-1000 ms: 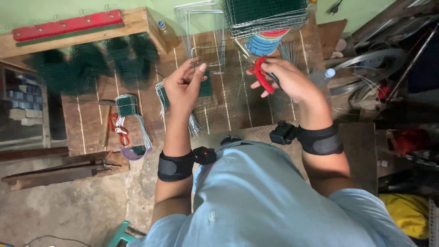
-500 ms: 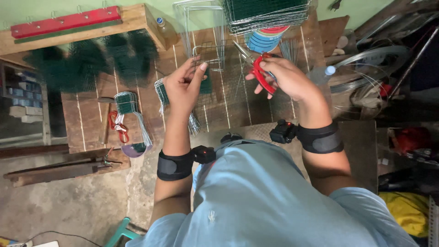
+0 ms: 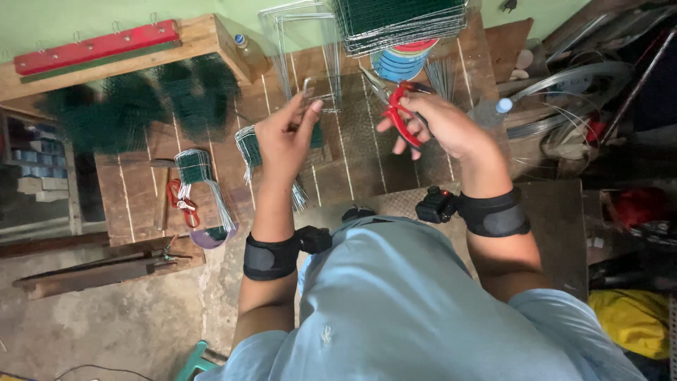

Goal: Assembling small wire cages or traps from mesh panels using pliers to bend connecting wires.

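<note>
My left hand [image 3: 288, 134] is raised over the wooden workbench [image 3: 211, 166], its fingertips pinched on a thin bent metal wire [image 3: 310, 86]. A hand's width to the right, my right hand [image 3: 437, 123] grips red-handled pliers [image 3: 396, 111] whose jaws point up and left toward the wire without touching it. Beneath both hands lies a sheet of wire mesh [image 3: 356, 152]. A bundle of green-wrapped wire pieces [image 3: 248, 144] rests just left of my left wrist. Black bands with small devices sit on both forearms.
A stack of green mesh panels [image 3: 398, 17] sits at the bench's far edge above coloured round discs [image 3: 402, 60]. Another green wire bundle [image 3: 194, 169] and red-handled scissors [image 3: 182, 201] lie at the left. Dark green fluffy material [image 3: 141, 99], a red bar [image 3: 95, 46], wire coils [image 3: 564, 99] and a plastic bottle [image 3: 490, 111] surround the bench.
Both hands have stayed over the mesh. The pliers have tilted, their jaws now pointing more toward the wire pinched in my left hand.
</note>
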